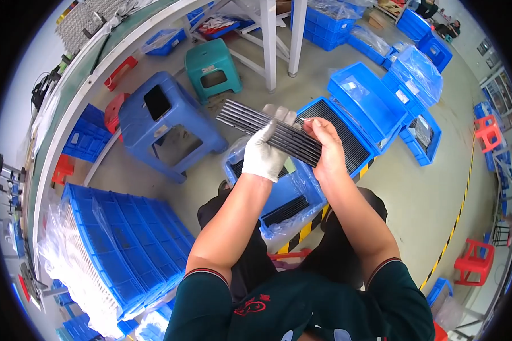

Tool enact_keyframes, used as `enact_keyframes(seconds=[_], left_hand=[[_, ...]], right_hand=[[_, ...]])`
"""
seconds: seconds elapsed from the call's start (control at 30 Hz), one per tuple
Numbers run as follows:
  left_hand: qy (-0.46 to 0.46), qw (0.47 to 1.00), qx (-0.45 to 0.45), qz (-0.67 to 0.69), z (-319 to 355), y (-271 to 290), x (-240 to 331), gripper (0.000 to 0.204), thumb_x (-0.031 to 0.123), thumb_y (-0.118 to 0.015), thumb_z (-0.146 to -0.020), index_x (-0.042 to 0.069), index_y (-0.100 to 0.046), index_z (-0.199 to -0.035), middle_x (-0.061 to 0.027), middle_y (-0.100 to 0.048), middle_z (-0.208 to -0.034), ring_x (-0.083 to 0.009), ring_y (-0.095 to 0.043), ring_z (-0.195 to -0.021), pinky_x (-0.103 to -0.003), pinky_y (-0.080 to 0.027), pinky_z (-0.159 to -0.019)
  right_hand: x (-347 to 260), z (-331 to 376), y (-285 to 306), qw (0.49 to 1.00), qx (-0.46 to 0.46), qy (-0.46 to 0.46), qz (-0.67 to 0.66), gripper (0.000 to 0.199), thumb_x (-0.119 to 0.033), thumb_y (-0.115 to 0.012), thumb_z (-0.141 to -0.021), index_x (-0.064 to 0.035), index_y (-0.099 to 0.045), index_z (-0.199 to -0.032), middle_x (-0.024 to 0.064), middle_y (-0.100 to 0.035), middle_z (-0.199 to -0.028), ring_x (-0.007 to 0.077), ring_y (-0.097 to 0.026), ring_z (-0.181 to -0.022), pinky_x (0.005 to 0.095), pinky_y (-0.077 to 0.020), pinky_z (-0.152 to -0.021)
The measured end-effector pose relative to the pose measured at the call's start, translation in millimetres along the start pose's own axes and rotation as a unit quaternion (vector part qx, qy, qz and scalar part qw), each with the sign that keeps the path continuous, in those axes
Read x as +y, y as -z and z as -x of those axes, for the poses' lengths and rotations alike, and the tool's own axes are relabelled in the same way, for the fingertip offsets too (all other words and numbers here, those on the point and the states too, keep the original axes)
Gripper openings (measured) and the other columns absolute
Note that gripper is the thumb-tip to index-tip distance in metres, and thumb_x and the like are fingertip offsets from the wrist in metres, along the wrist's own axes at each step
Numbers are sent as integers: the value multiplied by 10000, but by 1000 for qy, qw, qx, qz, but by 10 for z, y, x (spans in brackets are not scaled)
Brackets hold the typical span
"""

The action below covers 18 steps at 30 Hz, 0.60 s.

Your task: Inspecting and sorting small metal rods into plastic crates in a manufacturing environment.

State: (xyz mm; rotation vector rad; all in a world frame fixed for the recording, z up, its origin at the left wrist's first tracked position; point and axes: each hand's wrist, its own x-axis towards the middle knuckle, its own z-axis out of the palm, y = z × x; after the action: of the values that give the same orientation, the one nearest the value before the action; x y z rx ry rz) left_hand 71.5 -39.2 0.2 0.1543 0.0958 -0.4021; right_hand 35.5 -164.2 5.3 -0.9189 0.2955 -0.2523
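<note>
Over the edges of the blue bin (289, 184), open floor (418, 210) rightward, the left hand (270, 150) clasps dark rods (293, 142) mid-length, bent fingers of the right hand (329, 146) at their end, grip unclear.

left hand (272, 145): white glove (261, 162); dark green short-sleeved shirt (335, 290); red-and-white cuff trim (209, 270); red chest emblem (250, 307); black trousers (250, 250)

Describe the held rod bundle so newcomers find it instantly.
Find the blue crate between the person's knees. Above it, the white-gloved left hand holds a bundle of dark rods, one end at the bare right hand. Unlike those in that crate and the blue tray beyond, these are lifted clear.
</note>
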Motion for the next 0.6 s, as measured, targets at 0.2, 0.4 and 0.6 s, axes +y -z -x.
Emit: enact_keyframes(seconds=[0.2, 0.4, 0.6], left_hand=[[20, 999, -12, -23, 32, -89, 38, 389, 80, -499, -909, 115, -443, -1292, -158, -489, -1288, -382, -424, -1252, -562, -381, -1007], [95, 993, -44, -58, 174, -164, 91, 420, 61, -580, -862, 92, -459, -1263, -149, -513, -1203, -389, -470, -1207, -578, -414, -977], [214, 971, -75, -80, 528, -188, -9, 538, 48, -646, -825, 62, -408, -1307, -159, -515, -1230, -380, -508, -1173, -549, -450, -942]], right_hand=[[-56, 77, 16, 999, 1, -27, -21, 162, -190, -607, -883, -63, -598, -983, 50, -637, -992, 166, -576, -952, 309, -444, -900], [-353, -70, 149, 995, 39, 44, 84, 200, -178, -621, -893, -72, -643, -1061, 22, -650, -887, 95, -587, -729, 216, -436, -651], [-431, -96, 257, 988, -26, 52, 143, 214, -146, -600, -902, -44, -623, -1088, 25, -630, -814, 98, -566, -689, 233, -466, -656]])
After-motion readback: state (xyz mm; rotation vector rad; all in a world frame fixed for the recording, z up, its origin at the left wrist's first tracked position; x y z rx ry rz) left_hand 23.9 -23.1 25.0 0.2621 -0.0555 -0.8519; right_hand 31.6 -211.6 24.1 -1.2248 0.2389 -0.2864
